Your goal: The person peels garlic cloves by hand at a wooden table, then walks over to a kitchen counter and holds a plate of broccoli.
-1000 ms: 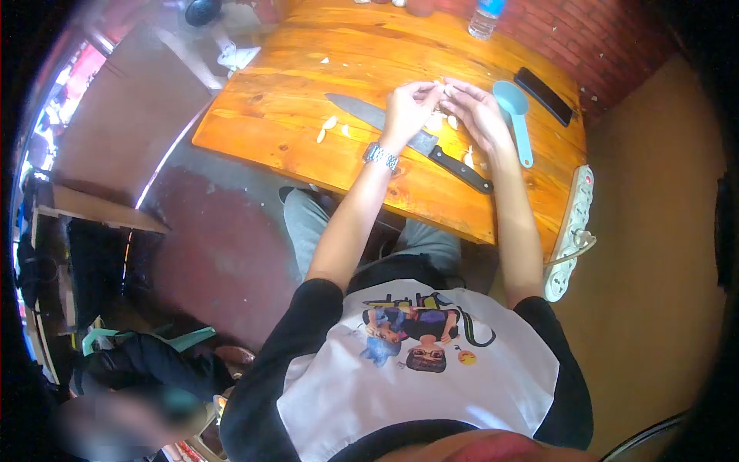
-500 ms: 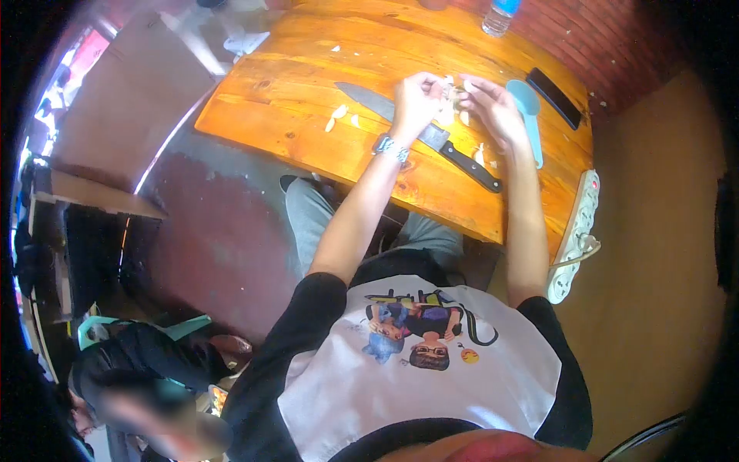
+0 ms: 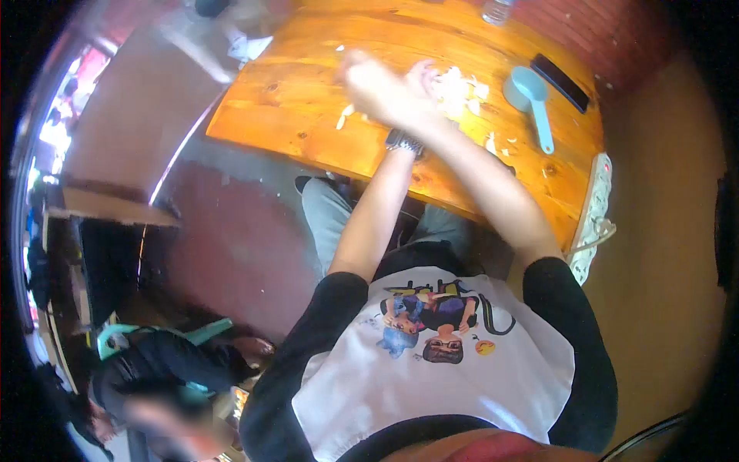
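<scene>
My right hand [image 3: 375, 86] is crossed over my left wrist and smeared by motion, so its fingers are unclear. It hovers near a few peeled garlic cloves [image 3: 344, 117] at the left of the wooden table. Partly behind it, my left hand [image 3: 422, 77], with a watch [image 3: 404, 142] on the wrist, has curled fingers beside a bright pile of garlic and peels [image 3: 458, 91]. What those fingers hold, if anything, is hidden. My arms cover most of the kitchen knife; only the end of its black handle shows. More garlic bits [image 3: 491, 142] lie to the right.
A light blue scoop [image 3: 526, 86] and a black phone [image 3: 560, 82] lie on the wooden table [image 3: 308, 85] at the right. A bottle [image 3: 496, 11] stands at the far edge. A white power strip [image 3: 593, 219] runs along the right side. Another person sits at the lower left.
My right hand has swung left across my left wrist, away from the garlic pile. My left hand stays by the pile. The view has shifted slightly, and the knife blade is now covered.
</scene>
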Demonstrator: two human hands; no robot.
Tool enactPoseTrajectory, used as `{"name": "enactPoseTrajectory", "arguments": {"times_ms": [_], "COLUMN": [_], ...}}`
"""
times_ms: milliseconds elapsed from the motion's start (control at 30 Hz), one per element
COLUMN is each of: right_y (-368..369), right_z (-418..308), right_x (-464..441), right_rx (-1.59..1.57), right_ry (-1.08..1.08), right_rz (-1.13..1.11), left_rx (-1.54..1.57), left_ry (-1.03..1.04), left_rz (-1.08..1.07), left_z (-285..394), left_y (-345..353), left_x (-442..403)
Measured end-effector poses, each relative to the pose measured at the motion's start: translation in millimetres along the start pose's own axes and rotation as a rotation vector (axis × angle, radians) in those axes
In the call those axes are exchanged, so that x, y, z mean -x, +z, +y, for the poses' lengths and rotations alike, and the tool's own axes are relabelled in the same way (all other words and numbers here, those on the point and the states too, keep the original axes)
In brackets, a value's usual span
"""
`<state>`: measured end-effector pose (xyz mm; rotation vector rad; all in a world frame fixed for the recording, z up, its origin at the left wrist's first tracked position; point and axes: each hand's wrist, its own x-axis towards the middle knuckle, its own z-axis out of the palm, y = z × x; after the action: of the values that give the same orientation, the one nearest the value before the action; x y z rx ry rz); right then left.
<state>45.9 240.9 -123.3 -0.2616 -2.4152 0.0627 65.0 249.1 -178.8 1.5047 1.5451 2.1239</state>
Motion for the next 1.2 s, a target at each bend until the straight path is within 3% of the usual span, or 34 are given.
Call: {"name": "enactPoseTrajectory", "arguments": {"times_ms": [67, 233, 333, 400, 433, 500, 567, 600, 667, 700, 800, 900, 1000, 1100, 1200], "right_y": [0, 0, -57, -81, -82, -126, -137, -144, -151, -146, -132, -119, -128, -129, -130], "right_z": [-32, -57, -74, -48, -16, 6, 45, 49, 51, 54, 61, 68, 62, 58, 57], "right_x": [-6, 17, 22, 35, 43, 59, 95, 103, 118, 123, 125, 130, 129, 128, 130], "right_rx": [0.309, 0.143, 0.129, 0.132, 0.096, -0.087, 0.061, 0.07, 0.079, 0.051, -0.04, -0.269, -0.81, -0.993, -0.941], "right_ry": [-0.07, -0.019, 0.136, 0.123, 0.046, 0.541, 0.569, 0.551, 0.522, 0.542, 0.649, 0.822, 0.85, 0.849, 0.785], "right_rz": [-0.371, -0.385, -0.08, -0.007, -0.055, -0.141, 0.036, -0.026, -0.148, -0.195, -0.324, -0.098, 0.026, 0.061, 0.083], "left_rx": [-0.063, -0.108, -0.313, 0.045, 0.005, -0.112, -0.266, -0.316, -0.132, -0.04, -0.09, -0.175, -0.093, 0.115, 0.308], "left_ry": [-0.062, 0.013, 0.015, 0.109, 0.121, 0.106, 0.048, 0.184, 0.054, -0.011, 0.067, 0.128, 0.053, -0.091, -0.208], "left_rz": [-0.113, -0.039, -0.07, 0.024, -0.048, -0.117, -0.108, -0.119, -0.226, -0.282, -0.41, -0.482, -0.472, -0.536, -0.474], "left_z": [-7, 10, 23, 18, -5, -15, 24, 26, 31, 35, 34, 34, 41, 38, 38], "left_y": [0, -7, -13, -7, -8, -9, -9, -11, -10, -9, -9, -14, -13, -8, -6], "left_x": [-3, -7, -6, -2, -6, -8, -7, -10, -9, -7, -4, -6, -6, -3, -3]}}
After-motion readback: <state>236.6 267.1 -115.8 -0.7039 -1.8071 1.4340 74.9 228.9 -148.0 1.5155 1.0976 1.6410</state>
